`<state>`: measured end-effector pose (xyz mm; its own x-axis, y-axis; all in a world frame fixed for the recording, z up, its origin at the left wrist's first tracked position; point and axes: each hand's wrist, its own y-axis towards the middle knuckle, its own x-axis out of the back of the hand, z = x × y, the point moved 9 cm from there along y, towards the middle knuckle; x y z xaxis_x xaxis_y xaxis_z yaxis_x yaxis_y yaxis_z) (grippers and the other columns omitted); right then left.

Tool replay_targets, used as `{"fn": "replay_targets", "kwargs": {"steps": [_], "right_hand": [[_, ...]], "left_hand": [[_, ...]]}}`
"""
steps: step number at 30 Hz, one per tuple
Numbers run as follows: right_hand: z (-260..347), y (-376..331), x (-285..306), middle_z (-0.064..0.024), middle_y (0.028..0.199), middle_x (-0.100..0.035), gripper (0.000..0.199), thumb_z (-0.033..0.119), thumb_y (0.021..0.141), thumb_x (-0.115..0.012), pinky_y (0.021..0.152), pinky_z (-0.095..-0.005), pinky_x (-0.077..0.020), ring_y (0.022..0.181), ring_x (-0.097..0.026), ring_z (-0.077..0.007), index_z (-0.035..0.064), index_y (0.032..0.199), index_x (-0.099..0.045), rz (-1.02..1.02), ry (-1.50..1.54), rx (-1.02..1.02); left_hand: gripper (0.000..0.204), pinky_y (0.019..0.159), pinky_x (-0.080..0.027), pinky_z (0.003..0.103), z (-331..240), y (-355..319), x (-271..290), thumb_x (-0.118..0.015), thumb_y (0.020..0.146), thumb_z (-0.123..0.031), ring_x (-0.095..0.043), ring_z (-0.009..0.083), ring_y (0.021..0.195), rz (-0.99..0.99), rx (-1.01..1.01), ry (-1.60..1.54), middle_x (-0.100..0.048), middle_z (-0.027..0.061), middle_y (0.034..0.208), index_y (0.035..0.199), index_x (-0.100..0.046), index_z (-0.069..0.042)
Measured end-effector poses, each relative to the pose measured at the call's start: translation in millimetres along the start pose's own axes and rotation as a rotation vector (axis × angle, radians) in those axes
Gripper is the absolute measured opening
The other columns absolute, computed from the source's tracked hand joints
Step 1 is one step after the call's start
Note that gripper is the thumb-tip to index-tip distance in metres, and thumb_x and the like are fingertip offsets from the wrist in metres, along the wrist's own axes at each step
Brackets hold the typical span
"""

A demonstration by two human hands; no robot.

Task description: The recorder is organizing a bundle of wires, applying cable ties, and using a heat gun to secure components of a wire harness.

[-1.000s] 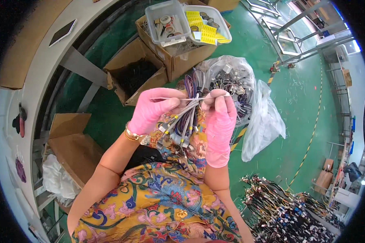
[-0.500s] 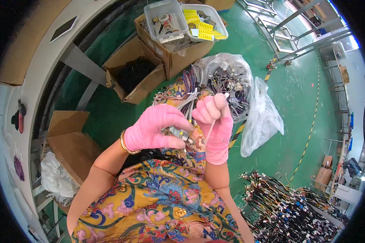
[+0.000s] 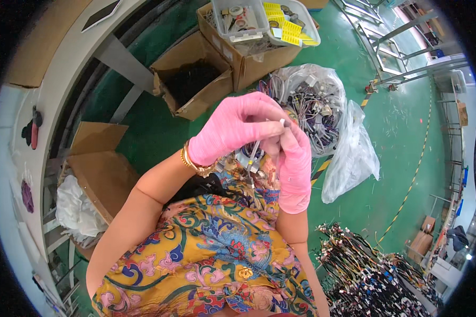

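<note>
The fingers of both hands meet close together, their tips pinched nearly closed around a small white piece [image 3: 284, 122]: the right hand [image 3: 294, 164], in a pink glove, grips it, while I cannot tell whether the left hand [image 3: 232, 127], gloved alike, also has hold of it or only touches it. Just beyond, at seven o'clock from the fingertips, grey cables [image 3: 253, 158] hang over the yellow patterned clothing [image 3: 217, 248], partly hidden by the hands. Near two o'clock stands a clear bag [image 3: 330, 79] full of cables and connectors, with a crumpled plastic sheet [image 3: 350, 161] at four. Toward ten is a cardboard box [image 3: 211, 98] with dark contents; at eleven, a clear tub [image 3: 246, 36] with tape rolls sits on another box [image 3: 248, 66], beside a white tub [image 3: 316, 37] holding yellow cards. Farther out, a cable heap [image 3: 375, 280] covers the green floor [image 3: 375, 203] at five, and pliers [image 3: 35, 129] lie on the bench [image 3: 34, 171] at nine.
</note>
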<state>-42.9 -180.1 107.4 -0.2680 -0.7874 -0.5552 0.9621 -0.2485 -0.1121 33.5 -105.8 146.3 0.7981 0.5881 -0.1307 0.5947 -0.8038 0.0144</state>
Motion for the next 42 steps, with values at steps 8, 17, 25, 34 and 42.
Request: {"fn": "replay_targets", "kwargs": {"steps": [8,17,25,34,42], "right_hand": [[-12,-12,8,0.0007,0.069,-0.052,0.024,0.026,0.091,-0.059,0.055,-0.021,-0.0334,0.061,-0.045,-0.0078,0.0021,0.086,-0.059,-0.072,-0.149,-0.167],[-17,-20,15,-0.0001,0.069,-0.051,0.024,0.026,0.092,-0.057,0.055,-0.0223,-0.0342,0.06,-0.044,-0.008,0.0033,0.083,-0.056,-0.087,-0.206,-0.221],[-22,-26,22,0.0007,0.07,-0.051,0.024,0.026,0.091,-0.058,0.054,-0.0214,-0.0323,0.061,-0.043,-0.007,0.003,0.084,-0.056,-0.103,-0.317,-0.26],[-35,-18,40,0.0,0.069,-0.051,0.027,0.027,0.092,-0.054,0.055,-0.0224,-0.032,0.058,-0.041,-0.0079,0.0013,0.084,-0.057,-0.075,-0.206,-0.235],[-110,-6,93,-0.0054,0.084,-0.062,0.032,0.016,0.09,-0.059,0.057,-0.0197,-0.042,0.065,-0.056,-0.0087,0.0003,0.118,-0.056,-0.283,-0.569,-0.241]], "left_hand": [[0.028,0.074,-0.042,0.021,12,3,18,-0.066,0.087,-0.027,-0.054,0.0089,0.081,-0.065,0.029,-0.182,-0.06,0.0021,0.093,0.094,-0.066,0.0],[0.027,0.065,-0.043,0.02,11,4,21,-0.065,0.088,-0.021,-0.052,0.0052,0.07,-0.077,0.057,-0.347,-0.064,0.0027,0.085,0.099,-0.065,0.004],[0.032,0.065,-0.043,0.021,28,-13,46,-0.064,0.089,-0.028,-0.051,0.0069,0.069,-0.174,0.041,-0.396,-0.062,0.0074,0.094,0.105,-0.061,-0.001],[0.023,0.071,-0.052,0.025,34,-14,81,-0.062,0.091,-0.02,-0.061,0.0097,0.074,-0.228,-0.064,-0.599,-0.064,0.0071,0.093,0.1,-0.06,0.001],[0.027,0.073,-0.05,0.025,73,-27,115,-0.06,0.093,-0.024,-0.055,0.009,0.075,-0.283,-0.06,-0.585,-0.059,0.0064,0.098,0.107,-0.056,-0.002]]}}
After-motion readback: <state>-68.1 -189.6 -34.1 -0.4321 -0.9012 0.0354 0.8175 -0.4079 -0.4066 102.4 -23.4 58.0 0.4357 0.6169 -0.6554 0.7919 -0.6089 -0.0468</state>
